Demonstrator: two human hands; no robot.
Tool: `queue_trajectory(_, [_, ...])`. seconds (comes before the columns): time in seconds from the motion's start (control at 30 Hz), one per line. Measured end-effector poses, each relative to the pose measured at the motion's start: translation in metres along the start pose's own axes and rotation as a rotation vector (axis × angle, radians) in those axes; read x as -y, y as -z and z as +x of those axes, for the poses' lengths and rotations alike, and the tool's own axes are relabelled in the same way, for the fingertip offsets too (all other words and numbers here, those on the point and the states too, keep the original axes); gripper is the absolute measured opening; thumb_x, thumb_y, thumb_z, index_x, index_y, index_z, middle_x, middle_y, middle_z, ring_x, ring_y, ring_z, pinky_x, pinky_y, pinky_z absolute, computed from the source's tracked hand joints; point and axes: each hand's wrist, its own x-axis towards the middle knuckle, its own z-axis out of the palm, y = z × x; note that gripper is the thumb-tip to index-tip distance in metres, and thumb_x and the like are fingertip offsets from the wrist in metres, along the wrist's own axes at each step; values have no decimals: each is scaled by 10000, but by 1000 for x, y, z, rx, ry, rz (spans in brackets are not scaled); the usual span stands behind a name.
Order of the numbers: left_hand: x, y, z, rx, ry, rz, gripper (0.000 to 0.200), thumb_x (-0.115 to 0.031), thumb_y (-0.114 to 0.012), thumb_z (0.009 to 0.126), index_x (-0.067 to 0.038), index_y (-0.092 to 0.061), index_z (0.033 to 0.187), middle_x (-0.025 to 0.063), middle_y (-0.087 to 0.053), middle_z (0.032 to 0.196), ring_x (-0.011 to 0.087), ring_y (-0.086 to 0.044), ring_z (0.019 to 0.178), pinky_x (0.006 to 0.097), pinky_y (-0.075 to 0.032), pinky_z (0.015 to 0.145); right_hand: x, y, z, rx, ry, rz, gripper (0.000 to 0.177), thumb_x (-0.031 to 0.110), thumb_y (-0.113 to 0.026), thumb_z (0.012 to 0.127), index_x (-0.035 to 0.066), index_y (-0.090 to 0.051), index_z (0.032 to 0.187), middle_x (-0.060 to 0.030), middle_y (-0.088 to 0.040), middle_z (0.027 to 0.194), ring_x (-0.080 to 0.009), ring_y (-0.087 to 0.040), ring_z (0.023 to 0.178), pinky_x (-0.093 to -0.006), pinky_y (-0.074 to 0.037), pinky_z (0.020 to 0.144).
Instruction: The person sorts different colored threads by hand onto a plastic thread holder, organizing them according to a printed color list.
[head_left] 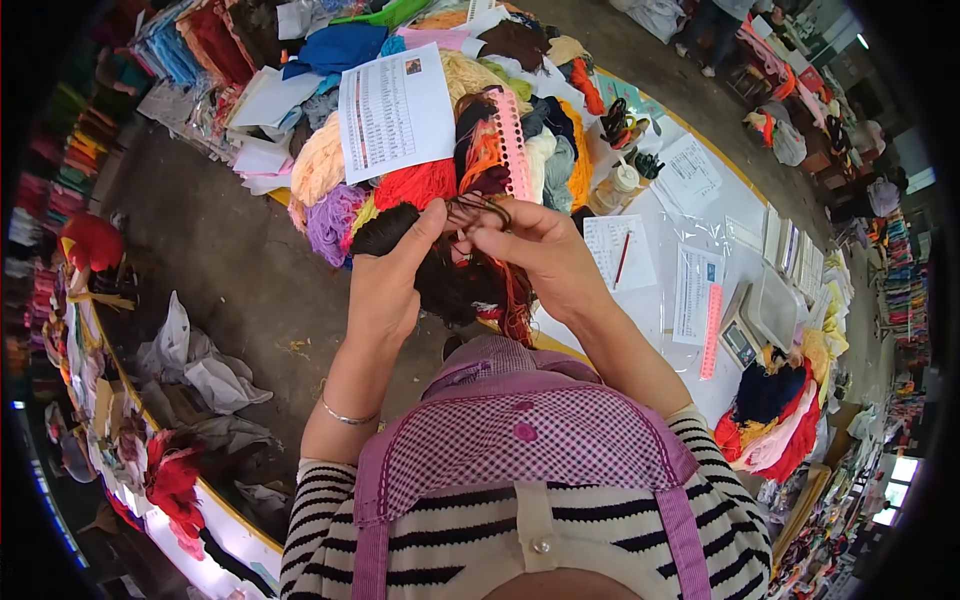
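Note:
My left hand [400, 270] is closed around a bundle of dark brown thread [445, 285] that hangs below my fingers. My right hand [540, 250] is closed too, its thumb and fingers pinching dark strands at the bundle's top, close to my left fingertips. Reddish strands [517, 305] hang beneath my right hand. Just beyond my hands lie a red skein [418, 183], a purple skein [332, 222] and a pink punched card [511, 145] with orange and dark threads. A printed sheet [396, 112] rests on the skeins.
On the right, the table [640, 300] bears a sheet with a red pencil [622, 258], a lidded cup [615, 188], a scale [740, 335] and colourful skeins [770, 415]. White plastic bags [200, 360] lie on the floor at left. A person [712, 30] stands at the top right.

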Motion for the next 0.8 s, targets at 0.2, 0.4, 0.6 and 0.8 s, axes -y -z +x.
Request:
queue_trajectory(0.2, [-7, -8, -4, 58, 125, -189, 565, -421, -332, 1004, 71, -563, 1157, 123, -637, 1066, 178, -624, 920, 295, -497, 839, -1, -1, 5, -3, -54, 221, 186, 163, -562, 934, -17, -601, 963, -2, -617, 841, -75, -534, 712, -244, -464, 744])
queue_trajectory(0.4, [2, -10, -6, 75, 20, -96, 562, -403, -323, 1007, 79, -573, 1150, 116, -631, 1091, 169, -601, 981, 281, -450, 900, 5, -11, 2, 18, -78, 45, 196, 65, -654, 850, -21, -638, 1025, -10, -643, 914, -60, -562, 821, -216, -446, 767])
queue_trajectory(0.6, [5, -1, -1, 8, -115, 70, 232, -111, -525, 930, 53, -641, 1046, 97, -663, 1008, 147, -616, 933, 274, -467, 858, -2, -4, 2, -26, -43, 6, 176, 32, -661, 831, -12, -657, 1001, -14, -649, 932, -64, -582, 805, -201, -456, 745])
queue_trajectory(0.8, [0, 2, 0, -58, -45, -1, 97, 13, -609, 846, 39, -661, 924, 84, -673, 922, 143, -633, 845, 278, -501, 782, -3, 0, 2, -44, -47, 41, 216, 21, -669, 821, -5, -654, 1034, -13, -652, 926, -60, -583, 797, -192, -455, 737])
